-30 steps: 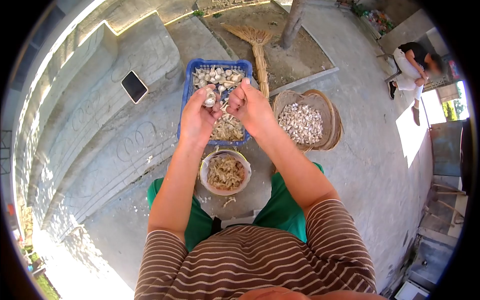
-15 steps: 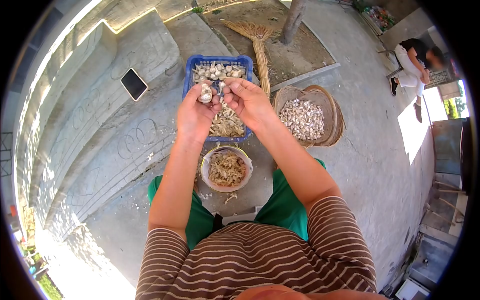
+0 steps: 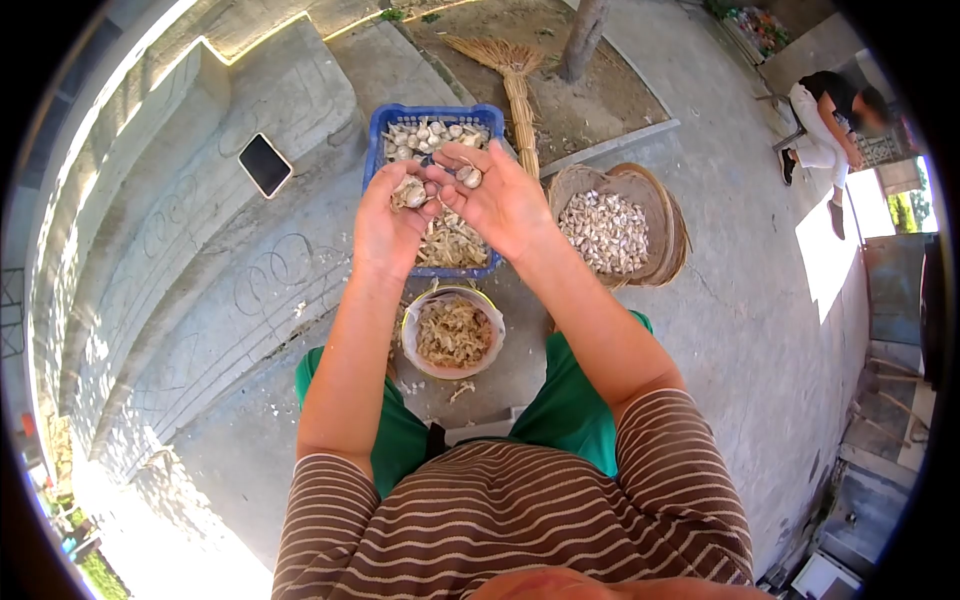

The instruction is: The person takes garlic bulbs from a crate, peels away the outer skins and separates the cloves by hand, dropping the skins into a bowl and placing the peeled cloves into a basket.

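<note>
My left hand (image 3: 388, 222) is wrapped round a garlic bulb (image 3: 409, 193), partly peeled, above the blue crate. My right hand (image 3: 497, 205) is beside it, palm up, with a small garlic piece (image 3: 468, 177) resting against its fingers. Below both hands lies the blue crate (image 3: 495, 122), with garlic bulbs at its far end and dry stalks and skins (image 3: 451, 246) nearer me. Between my knees, a round bucket (image 3: 409, 345) holds papery skins (image 3: 453, 331). To the right, a wicker basket (image 3: 661, 238) contains many separated cloves (image 3: 604, 232).
A straw broom (image 3: 520, 115) lies beyond the crate, near a tree trunk (image 3: 586, 38). On the grey stone ledge at the left rests a phone (image 3: 265, 165). Another person (image 3: 822, 125) sits at the far right. Skin scraps (image 3: 461, 391) lie by the bucket.
My right hand has turned its palm upward and its fingers have spread, with a small garlic piece now showing there. My left hand still holds the bulb. The seated person's arms have shifted slightly.
</note>
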Available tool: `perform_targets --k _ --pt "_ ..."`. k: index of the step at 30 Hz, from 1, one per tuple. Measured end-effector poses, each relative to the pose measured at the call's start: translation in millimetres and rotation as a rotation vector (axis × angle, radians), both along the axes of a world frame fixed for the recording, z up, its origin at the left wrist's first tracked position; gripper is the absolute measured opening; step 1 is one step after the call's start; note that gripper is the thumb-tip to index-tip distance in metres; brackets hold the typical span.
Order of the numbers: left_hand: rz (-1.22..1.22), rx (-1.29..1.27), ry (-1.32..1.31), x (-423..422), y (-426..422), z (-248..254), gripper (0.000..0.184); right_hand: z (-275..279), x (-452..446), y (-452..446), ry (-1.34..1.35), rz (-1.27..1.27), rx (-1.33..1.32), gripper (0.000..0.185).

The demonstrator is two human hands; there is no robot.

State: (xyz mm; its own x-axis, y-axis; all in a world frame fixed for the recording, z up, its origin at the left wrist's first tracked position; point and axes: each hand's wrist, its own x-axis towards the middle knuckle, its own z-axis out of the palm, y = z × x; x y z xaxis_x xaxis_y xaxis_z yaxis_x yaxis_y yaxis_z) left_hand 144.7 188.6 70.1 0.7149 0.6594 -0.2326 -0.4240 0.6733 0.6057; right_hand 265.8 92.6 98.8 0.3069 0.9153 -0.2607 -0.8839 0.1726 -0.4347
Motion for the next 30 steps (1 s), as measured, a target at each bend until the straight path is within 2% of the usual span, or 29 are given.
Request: perform_targets --k 4,6,9,10,12,13,15,16,18,19,21,23,24,26,30 --pt "-0.003 0.043 0.0 -0.6 -2.5 4.2 0.024 -20.4 9.3 1.6 -0.17 0.024 0.068 0.026" --pt "-0.033 0.043 -0.014 -0.9 -3.9 7.1 0.025 -21.4 16.4 -5.1 -0.49 0.064 -0.075 0.021" --pt "-0.092 0.068 -0.012 -1.8 -5.9 7.3 0.026 -26.4 26.3 -10.8 -0.583 0.03 -0.102 0.019" --pt "-0.115 0.117 0.035 -0.8 -7.1 5.7 0.024 -27.9 26.4 -12.5 -0.585 0.03 -0.104 0.019" --pt "-0.133 0.163 0.079 0.0 -12.2 6.6 0.021 -29.2 24.3 -15.2 -0.358 0.0 -0.101 0.019" --pt "-0.134 0.194 0.127 0.2 -16.6 9.9 0.019 -29.0 22.4 -16.4 -0.359 0.003 -0.103 0.019" --pt "-0.136 0.221 0.176 -0.7 -22.6 13.1 0.017 -26.5 16.9 -20.2 -0.22 0.053 -0.08 0.026" --pt "-0.131 0.255 0.202 -0.5 -23.8 13.8 0.015 -23.5 14.4 -20.9 -0.219 0.054 -0.083 0.026" --pt "-0.125 0.289 0.229 -0.4 -23.3 12.6 0.015 -17.0 10.2 -20.5 -0.194 0.102 -0.103 0.041" --pt "-0.113 0.357 0.269 -0.2 -21.2 10.1 0.015 -17.7 10.1 -20.4 -0.193 0.103 -0.103 0.041" --pt "-0.102 0.425 0.312 1.0 -21.4 8.8 0.015 -20.6 10.5 -20.3 -0.315 0.145 -0.067 0.057" --pt "-0.002 0.669 0.329 4.1 -25.0 10.3 0.016 -23.2 8.4 -20.4 -0.391 0.146 -0.083 0.059" --pt "-0.004 0.669 0.331 4.0 -24.4 11.6 0.016 -24.2 6.9 -20.4 -0.468 0.147 -0.098 0.062" --pt "0.121 1.336 0.529 3.8 -22.9 13.7 0.016 -24.7 4.2 -20.2 -0.5 0.154 -0.099 0.063" --pt "0.109 1.421 0.579 5.1 -28.4 10.1 0.015 -24.4 -1.0 -20.6 -0.545 0.162 -0.094 0.058"
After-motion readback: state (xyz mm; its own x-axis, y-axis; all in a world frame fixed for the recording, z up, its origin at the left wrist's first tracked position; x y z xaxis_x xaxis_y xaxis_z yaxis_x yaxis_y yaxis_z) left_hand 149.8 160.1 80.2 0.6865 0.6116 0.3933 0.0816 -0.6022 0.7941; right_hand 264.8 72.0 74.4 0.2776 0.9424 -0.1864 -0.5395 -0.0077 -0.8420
